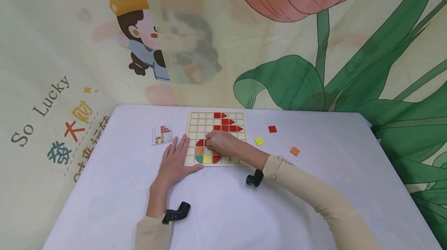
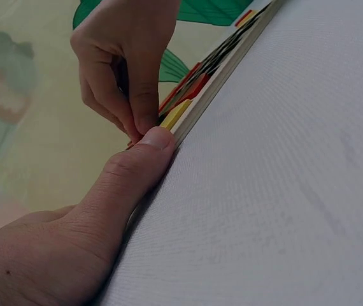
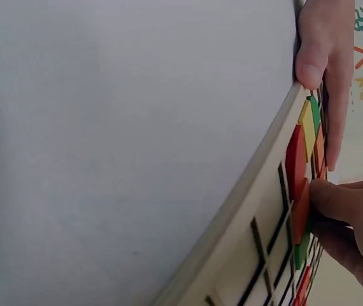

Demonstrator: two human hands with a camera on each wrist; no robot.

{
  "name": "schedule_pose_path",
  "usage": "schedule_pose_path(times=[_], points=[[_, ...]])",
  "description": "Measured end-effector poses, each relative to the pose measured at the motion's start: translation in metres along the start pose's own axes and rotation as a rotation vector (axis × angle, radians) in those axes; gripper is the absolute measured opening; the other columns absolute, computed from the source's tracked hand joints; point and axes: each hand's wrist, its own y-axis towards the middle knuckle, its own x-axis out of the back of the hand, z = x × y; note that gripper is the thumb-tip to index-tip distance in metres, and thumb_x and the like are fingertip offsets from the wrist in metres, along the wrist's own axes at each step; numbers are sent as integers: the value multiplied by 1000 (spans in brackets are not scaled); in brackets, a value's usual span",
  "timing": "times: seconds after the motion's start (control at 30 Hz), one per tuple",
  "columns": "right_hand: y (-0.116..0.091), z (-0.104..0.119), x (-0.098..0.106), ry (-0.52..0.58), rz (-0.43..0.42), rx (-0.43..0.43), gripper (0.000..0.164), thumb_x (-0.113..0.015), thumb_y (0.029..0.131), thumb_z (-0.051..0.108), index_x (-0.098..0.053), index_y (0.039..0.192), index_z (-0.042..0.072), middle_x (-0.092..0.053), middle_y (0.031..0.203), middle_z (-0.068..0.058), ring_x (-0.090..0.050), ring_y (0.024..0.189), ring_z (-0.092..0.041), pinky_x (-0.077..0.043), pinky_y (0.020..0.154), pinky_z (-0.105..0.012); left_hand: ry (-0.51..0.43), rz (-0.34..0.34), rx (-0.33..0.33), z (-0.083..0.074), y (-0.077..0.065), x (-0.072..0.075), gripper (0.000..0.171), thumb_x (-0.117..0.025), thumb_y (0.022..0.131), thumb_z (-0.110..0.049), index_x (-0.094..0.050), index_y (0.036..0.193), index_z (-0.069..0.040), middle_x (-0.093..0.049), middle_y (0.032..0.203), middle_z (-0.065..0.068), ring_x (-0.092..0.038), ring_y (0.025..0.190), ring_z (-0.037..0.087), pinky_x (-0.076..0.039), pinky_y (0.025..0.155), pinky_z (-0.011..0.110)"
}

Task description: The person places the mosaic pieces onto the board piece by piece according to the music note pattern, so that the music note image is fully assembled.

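Note:
A pale gridded board (image 1: pixel 193 118) lies on the table, with red, orange, yellow and green tiles set in its squares. My left hand (image 1: pixel 173 163) rests at its lower left corner, fingers straight along the left edge. The thumb of that hand lies on the near edge, close to a yellow tile (image 2: pixel 177 115). Over the board's middle, my right hand (image 1: pixel 223 144) reaches in with curled fingers. Its fingertips come down among the tiles beside an orange-red tile (image 3: pixel 300 213). Whether a tile is between them is hidden by the fingers.
Left of the board lies a small pattern card (image 1: pixel 162 134) with a coloured grid picture. To the right are a loose red tile (image 1: pixel 272 129), a yellow tile (image 1: pixel 259 141) and an orange tile (image 1: pixel 295 151). A printed cloth backdrop rises behind the white table (image 1: pixel 223 211).

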Motion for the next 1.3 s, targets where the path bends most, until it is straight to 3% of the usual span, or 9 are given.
schedule_pose_path(times=[0.13, 0.27, 0.4, 0.6, 0.8, 0.9, 1.0, 1.3], points=[[-4, 2, 4, -28, 40, -37, 24, -66, 93, 27, -74, 111, 15, -70, 109, -2, -64, 100, -14, -54, 88, -18, 6, -3, -3, 2, -1, -1, 107, -69, 76, -63, -21, 155, -10, -18, 164, 11, -7, 152, 35, -14, 121, 57], [-25, 6, 5, 35, -15, -117, 28, -66, 93, 28, -70, 119, 20, -62, 130, -4, -59, 118, -18, -55, 93, -25, 5, -8, -9, 0, -1, 0, 106, -69, 76, -63, -21, 155, -10, -18, 164, 10, -7, 152, 35, -15, 121, 57], [-73, 11, 0, 109, -113, -140, 27, -68, 91, 24, -70, 118, 21, -63, 127, -4, -60, 115, -18, -56, 90, -28, -14, 1, -1, -4, 0, 2, 106, -70, 76, -61, -21, 155, -10, -17, 164, 10, -7, 152, 34, -14, 121, 57], [-156, 12, -15, 111, -203, -166, 30, -75, 85, 22, -71, 115, 19, -66, 118, -1, -62, 109, -15, -57, 88, -28, -31, 21, 19, -5, 0, 2, 107, -70, 77, -61, -18, 156, -10, -15, 164, 10, -5, 152, 35, -12, 122, 56], [-212, 4, -28, 78, -216, -354, 37, -79, 81, 23, -71, 117, 20, -66, 117, 2, -63, 110, -14, -58, 87, -28, -30, 33, 23, -2, 1, 0, 108, -69, 77, -62, -17, 156, -11, -14, 165, 9, -4, 152, 34, -12, 121, 57], [-227, -2, -31, 79, -217, -438, 39, -79, 80, 23, -71, 118, 19, -65, 118, 2, -62, 111, -14, -58, 86, -29, -24, 25, 17, 0, 1, 0, 108, -69, 77, -62, -17, 156, -11, -14, 165, 10, -4, 152, 35, -12, 121, 57], [-235, -8, -33, 102, -223, -470, 36, -79, 81, 20, -72, 116, 17, -64, 118, 2, -62, 110, -16, -58, 86, -30, -27, 8, 10, 1, 1, 0, 108, -70, 76, -61, -18, 156, -10, -15, 164, 10, -6, 152, 35, -12, 121, 57], [-235, -14, -35, 83, -225, -458, 32, -79, 80, 19, -73, 112, 15, -65, 114, 0, -62, 107, -16, -58, 84, -29, -39, 15, 14, -1, 1, 0, 109, -70, 76, -63, -18, 156, -11, -15, 164, 10, -5, 152, 35, -12, 121, 56]])
